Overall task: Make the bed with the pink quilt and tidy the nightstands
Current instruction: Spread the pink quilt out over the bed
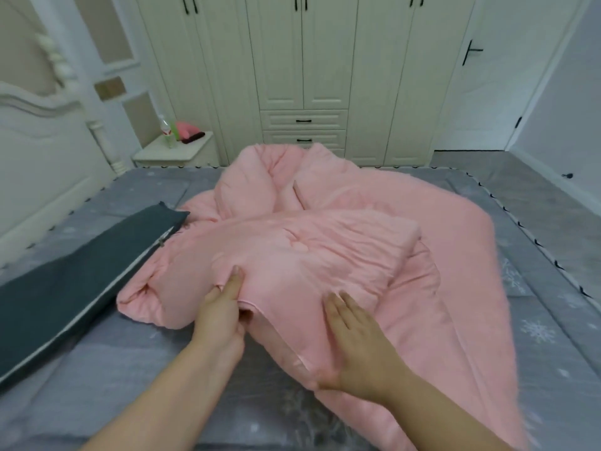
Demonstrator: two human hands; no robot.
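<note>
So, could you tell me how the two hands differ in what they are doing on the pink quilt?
The left hand pinches a fold of the pink quilt at its edge; the right hand lies flat on top, fingers straight. The left hand sits nearer the dark pillow, the right nearer the bed's middle. Both touch the quilt's near edge.

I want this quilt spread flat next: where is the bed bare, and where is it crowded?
Bare grey sheet lies between the dark pillow and the left hand, and along the bed's far right edge. The middle is crowded: the pink quilt is heaped there under the right hand.
</note>
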